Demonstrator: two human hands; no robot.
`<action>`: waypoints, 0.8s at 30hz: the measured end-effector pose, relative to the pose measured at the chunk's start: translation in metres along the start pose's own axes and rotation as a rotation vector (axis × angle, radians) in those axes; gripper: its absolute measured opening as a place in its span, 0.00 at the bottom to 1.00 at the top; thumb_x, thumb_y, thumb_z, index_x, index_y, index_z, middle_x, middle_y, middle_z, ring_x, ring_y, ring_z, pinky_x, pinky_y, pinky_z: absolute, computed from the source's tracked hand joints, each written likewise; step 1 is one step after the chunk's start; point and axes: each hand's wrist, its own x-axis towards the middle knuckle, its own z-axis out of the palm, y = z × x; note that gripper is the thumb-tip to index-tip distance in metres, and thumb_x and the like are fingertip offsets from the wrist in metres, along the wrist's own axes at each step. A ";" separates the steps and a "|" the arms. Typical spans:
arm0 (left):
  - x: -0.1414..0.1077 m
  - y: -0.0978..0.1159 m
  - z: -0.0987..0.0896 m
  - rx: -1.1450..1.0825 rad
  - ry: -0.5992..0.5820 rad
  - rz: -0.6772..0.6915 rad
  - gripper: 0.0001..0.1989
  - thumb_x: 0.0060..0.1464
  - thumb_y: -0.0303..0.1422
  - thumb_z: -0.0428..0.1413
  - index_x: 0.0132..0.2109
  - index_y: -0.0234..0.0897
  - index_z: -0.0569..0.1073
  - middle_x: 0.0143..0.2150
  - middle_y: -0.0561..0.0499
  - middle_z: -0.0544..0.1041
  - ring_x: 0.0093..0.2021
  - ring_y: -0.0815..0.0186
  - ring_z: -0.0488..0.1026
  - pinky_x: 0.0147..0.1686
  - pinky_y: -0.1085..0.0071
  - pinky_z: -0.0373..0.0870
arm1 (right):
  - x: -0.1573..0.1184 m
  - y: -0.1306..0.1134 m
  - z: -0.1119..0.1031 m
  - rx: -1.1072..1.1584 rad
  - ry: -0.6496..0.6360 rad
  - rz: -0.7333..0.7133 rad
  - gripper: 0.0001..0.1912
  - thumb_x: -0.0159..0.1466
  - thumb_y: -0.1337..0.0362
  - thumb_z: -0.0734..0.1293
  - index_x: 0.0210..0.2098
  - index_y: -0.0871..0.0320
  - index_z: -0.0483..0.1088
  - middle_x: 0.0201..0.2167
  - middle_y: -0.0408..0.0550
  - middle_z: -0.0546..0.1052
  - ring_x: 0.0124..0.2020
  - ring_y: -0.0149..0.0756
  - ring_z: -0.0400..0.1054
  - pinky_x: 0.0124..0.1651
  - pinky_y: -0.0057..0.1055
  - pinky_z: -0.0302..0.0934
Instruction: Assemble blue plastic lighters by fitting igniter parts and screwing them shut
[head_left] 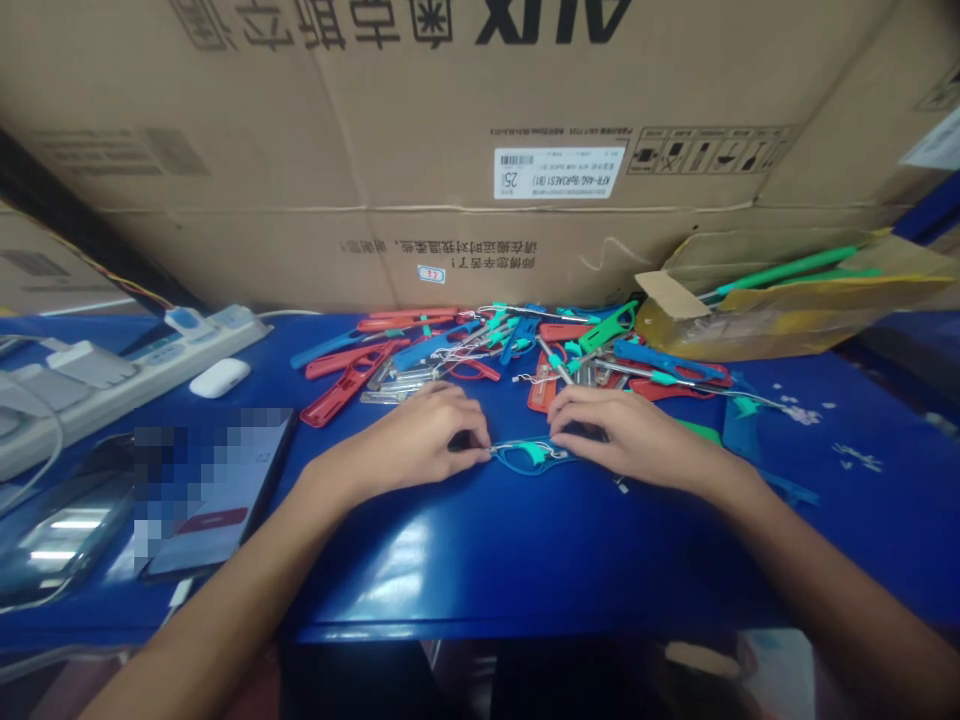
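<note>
A blue utility-lighter casing (517, 464) with a green trigger piece (535, 454) and thin white wires lies low over the blue tabletop, between my hands. My left hand (442, 432) pinches its left end between thumb and fingertips. On the other side, my right hand (600, 425) is closed around the right end, which its fingers partly cover. A loose wire end (621, 485) hangs out below the right hand. Just beyond both hands is a pile of lighter parts: red casings (337, 395), a green casing (606, 328), clear tanks (409, 384) and metal tubes.
A large cardboard box (360, 130) walls off the back. The open carton (787, 315) at right holds green parts. On the left are a power strip (150, 365), a white earphone case (220, 377) and a phone (225, 510). White scraps (859, 458) lie at right.
</note>
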 end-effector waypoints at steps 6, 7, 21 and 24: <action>-0.001 0.000 -0.001 -0.028 -0.018 -0.016 0.05 0.64 0.35 0.58 0.40 0.40 0.77 0.40 0.53 0.79 0.43 0.63 0.70 0.48 0.65 0.60 | 0.002 -0.014 0.004 -0.002 -0.033 -0.019 0.08 0.71 0.63 0.63 0.40 0.55 0.74 0.45 0.46 0.77 0.46 0.36 0.73 0.47 0.33 0.65; -0.001 0.001 -0.001 -0.029 -0.019 -0.016 0.05 0.64 0.35 0.58 0.40 0.40 0.77 0.40 0.53 0.79 0.43 0.63 0.70 0.48 0.65 0.60 | 0.003 -0.015 0.006 -0.020 -0.025 -0.011 0.08 0.71 0.63 0.63 0.41 0.55 0.74 0.45 0.46 0.77 0.46 0.37 0.73 0.48 0.33 0.65; -0.001 -0.001 0.000 -0.038 -0.006 0.001 0.05 0.63 0.35 0.58 0.39 0.40 0.77 0.39 0.53 0.79 0.42 0.63 0.71 0.48 0.65 0.61 | 0.012 -0.021 0.036 -0.283 0.106 -0.118 0.14 0.73 0.61 0.61 0.41 0.56 0.78 0.41 0.50 0.78 0.42 0.39 0.71 0.41 0.33 0.64; -0.001 0.000 0.000 -0.038 -0.011 -0.002 0.05 0.63 0.35 0.58 0.39 0.40 0.76 0.39 0.54 0.79 0.42 0.64 0.70 0.49 0.65 0.60 | 0.014 -0.029 0.036 -0.339 0.091 -0.100 0.13 0.73 0.65 0.61 0.40 0.58 0.78 0.41 0.51 0.78 0.43 0.40 0.70 0.41 0.34 0.64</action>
